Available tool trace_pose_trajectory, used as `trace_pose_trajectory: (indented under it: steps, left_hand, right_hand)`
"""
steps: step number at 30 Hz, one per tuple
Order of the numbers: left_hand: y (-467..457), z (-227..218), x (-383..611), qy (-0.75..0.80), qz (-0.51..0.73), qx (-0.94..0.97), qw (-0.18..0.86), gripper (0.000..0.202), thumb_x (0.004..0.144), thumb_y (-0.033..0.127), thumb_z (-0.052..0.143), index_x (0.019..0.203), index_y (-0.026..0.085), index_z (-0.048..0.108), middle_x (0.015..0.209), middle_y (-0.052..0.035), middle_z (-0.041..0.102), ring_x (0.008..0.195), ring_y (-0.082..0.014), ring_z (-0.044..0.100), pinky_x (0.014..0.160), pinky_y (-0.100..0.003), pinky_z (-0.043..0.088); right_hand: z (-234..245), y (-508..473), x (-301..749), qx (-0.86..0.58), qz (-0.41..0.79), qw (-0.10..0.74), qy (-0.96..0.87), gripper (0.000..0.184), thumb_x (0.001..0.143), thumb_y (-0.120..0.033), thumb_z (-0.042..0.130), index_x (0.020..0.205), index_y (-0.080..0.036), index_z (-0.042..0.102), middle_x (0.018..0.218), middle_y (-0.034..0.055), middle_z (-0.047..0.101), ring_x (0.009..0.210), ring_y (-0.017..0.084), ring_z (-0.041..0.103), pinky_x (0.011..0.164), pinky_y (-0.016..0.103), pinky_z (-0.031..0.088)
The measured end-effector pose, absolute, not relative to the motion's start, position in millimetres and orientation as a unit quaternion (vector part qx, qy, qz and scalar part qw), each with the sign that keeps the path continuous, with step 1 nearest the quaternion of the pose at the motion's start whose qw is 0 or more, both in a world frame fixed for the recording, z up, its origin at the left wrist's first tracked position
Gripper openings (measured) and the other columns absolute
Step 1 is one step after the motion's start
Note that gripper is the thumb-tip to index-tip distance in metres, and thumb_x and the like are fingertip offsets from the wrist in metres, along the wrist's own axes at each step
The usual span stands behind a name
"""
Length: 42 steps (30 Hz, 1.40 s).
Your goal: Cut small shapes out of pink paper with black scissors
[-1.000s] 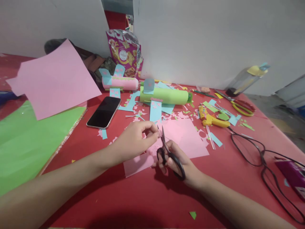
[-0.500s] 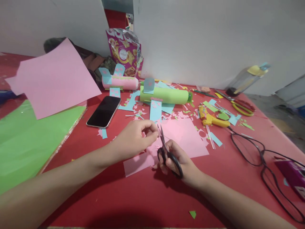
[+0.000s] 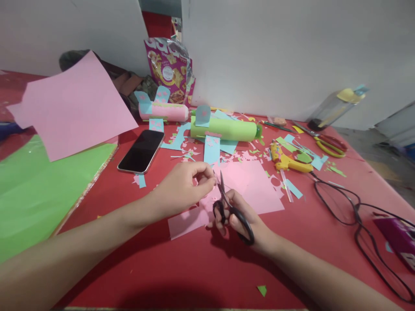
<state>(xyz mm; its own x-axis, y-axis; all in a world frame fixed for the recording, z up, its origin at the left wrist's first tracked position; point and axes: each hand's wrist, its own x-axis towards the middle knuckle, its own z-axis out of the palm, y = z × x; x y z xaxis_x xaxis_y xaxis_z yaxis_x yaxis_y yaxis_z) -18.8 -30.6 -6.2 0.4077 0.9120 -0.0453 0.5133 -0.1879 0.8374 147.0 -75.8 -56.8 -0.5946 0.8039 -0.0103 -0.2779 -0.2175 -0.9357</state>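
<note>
1. Walls (image 3: 292, 52), pale and plain, close off the back of the room; a narrow gap between two panels shows red beyond, and a grey floor (image 3: 378, 151) drops away at right.
2. Desk (image 3: 181, 276), red and smooth, fills most of the view; its near part carries soft shadows, its middle a litter of pink, green and blue cuttings.
3. Green sheet (image 3: 42, 190) covers the left side; a large pink sheet (image 3: 78, 108) overlaps its far end.
4. Snack bag (image 3: 167, 73) stands upright near the back wall; a clear bottle (image 3: 329, 112) with a yellow top stands at the far right.
5. Flat pink paper (image 3: 259, 190) lies mid-desk, beneath and beyond the hands.
6. Green cylinder (image 3: 236, 130) and pink cylinder (image 3: 170, 113) lie on their sides, end to end, with blue paper tabs; a dark-screened phone (image 3: 142, 151) rests just in front.
7. Left hand (image 3: 188, 190) is held in a narrow pinch beside the blades; whatever sits between its fingertips is too small to tell; right hand (image 3: 248, 216) grips black-handled scissors (image 3: 223, 196), blades slightly parted, pointing away over the flat pink paper.
8. Yellow glue gun (image 3: 287, 163) lies at right, trailing a black cable (image 3: 358, 211).
9. Green scrap (image 3: 262, 290) lies alone near the front edge.
</note>
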Motion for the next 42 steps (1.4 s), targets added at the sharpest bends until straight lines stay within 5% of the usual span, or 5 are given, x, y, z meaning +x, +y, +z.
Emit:
trace_pose_trajectory:
  steps: [24,42]
  left_hand:
    - [-33.0,-8.8,-16.3,0.464,0.231,0.741,0.427,0.017,0.077,0.024,0.042,0.064,0.017,0.050,0.067,0.0011,0.056,0.067,-0.0135,0.052,0.064,-0.025,0.039]
    - [-36.0,-17.5,-9.2,0.442,0.274,0.631,0.576,0.017,0.075,0.023,0.046,0.059,0.015,0.047,0.058,0.0044,0.044,0.057,-0.0083,0.041,0.053,-0.020,0.033]
  right_hand:
    - [-57.7,-76.6,146.6,-0.273,0.735,0.375,-0.495,0.033,0.074,-0.047,0.054,0.076,-0.023,0.031,0.064,-0.0071,0.041,0.049,0.008,0.043,0.066,0.035,0.041]
    - [-57.5,-80.1,144.5,-0.287,0.725,0.389,-0.490,0.032,0.075,-0.046,0.054,0.077,-0.023,0.032,0.064,-0.0068,0.041,0.053,0.008,0.044,0.060,0.029,0.038]
